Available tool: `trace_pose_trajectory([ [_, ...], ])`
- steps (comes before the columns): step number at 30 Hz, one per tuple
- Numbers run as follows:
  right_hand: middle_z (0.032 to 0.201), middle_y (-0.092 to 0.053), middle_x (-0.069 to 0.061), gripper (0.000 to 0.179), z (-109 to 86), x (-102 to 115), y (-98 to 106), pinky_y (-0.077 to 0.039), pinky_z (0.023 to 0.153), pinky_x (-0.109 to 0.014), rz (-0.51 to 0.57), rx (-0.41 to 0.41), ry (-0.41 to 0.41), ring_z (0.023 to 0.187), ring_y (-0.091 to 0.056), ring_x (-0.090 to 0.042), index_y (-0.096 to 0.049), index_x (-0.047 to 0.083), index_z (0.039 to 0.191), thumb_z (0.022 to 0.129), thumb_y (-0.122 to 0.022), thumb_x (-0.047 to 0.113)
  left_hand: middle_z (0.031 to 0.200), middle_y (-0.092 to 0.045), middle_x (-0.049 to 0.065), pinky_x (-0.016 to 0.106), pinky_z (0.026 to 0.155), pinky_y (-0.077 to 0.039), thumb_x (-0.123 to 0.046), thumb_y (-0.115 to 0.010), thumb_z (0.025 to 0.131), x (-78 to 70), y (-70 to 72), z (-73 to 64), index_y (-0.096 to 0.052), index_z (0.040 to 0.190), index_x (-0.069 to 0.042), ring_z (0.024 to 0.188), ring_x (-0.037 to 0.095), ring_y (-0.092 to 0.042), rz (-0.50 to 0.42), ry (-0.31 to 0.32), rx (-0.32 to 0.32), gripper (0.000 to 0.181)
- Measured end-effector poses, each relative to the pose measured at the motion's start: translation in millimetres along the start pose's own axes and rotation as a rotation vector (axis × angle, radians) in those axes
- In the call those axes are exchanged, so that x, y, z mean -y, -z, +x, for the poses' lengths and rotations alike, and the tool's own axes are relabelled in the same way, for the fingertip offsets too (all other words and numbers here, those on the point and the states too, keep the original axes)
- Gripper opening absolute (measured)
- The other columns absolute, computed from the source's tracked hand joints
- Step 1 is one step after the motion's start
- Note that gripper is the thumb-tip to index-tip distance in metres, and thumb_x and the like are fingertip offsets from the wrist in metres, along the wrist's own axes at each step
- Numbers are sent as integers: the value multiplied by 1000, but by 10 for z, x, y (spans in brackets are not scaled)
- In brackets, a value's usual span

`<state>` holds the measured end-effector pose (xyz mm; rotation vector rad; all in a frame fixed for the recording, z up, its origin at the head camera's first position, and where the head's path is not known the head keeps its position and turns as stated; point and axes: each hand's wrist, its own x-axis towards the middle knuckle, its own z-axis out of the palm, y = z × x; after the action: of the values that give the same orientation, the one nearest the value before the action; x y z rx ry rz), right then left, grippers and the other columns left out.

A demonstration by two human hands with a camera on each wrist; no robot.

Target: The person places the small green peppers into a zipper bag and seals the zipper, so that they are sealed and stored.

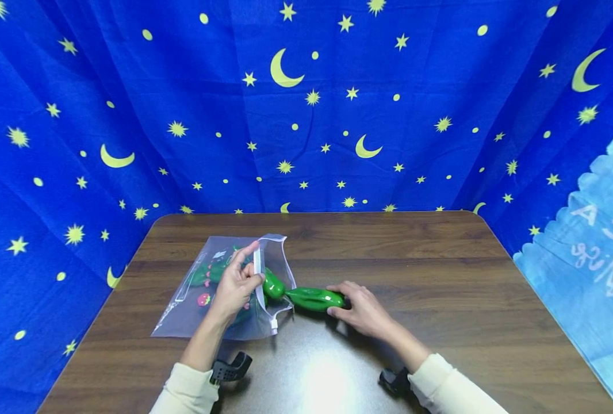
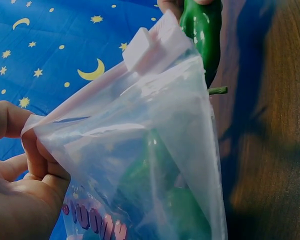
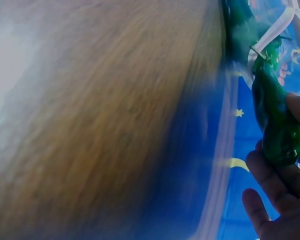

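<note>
A clear zip bag with pink strawberry prints lies on the left of the table, its mouth toward the right. My left hand pinches the upper edge of that mouth between thumb and fingers, lifting it. Green peppers show through the plastic. My right hand grips the blunt end of a glossy green pepper, its stem end pointing at the bag's mouth. Another green pepper is right at the opening, partly covered by the bag's edge. The white slider sits at the near corner of the mouth.
The brown wooden table extends to both sides of the hands. Blue curtains with moons and stars surround its back and sides. A light blue cloth with white lettering hangs at the right.
</note>
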<state>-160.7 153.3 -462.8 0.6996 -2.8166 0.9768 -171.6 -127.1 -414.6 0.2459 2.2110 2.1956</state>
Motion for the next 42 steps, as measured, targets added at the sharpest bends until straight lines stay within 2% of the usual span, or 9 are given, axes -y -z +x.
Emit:
trace_pose_trajectory([
  [7,96,-64,4,44,59,65,-15,-45,82,-33,-3,0,-34,86,-55,-9,-63,14,120,79,-73,27,65,-40,-5,29,26,-29,12,-50,82,-4,-6,5,-30,146,-9,42,3,-35,-5,-10,1,71],
  [15,93,-64,3,44,129,119,-35,-43,79,-32,0,-17,-47,82,-54,-13,-64,13,119,78,-73,28,65,-38,-5,30,26,-29,11,-51,82,-8,-12,10,-31,146,-10,42,3,-35,7,-9,-4,71],
  [23,91,-63,2,44,214,166,-94,-42,76,-29,-10,-48,-18,78,-52,-12,-65,10,117,78,-73,28,64,-39,-5,31,25,-30,12,-51,82,-4,-6,15,-31,146,-10,42,3,-35,4,-16,6,71],
  [42,95,-66,-1,45,412,319,-177,-42,74,-28,-34,-73,33,84,-54,-12,-65,10,116,77,-74,30,63,-39,-6,34,25,-26,12,-50,82,-6,-14,28,-29,146,-7,40,3,-34,-20,-37,16,70],
])
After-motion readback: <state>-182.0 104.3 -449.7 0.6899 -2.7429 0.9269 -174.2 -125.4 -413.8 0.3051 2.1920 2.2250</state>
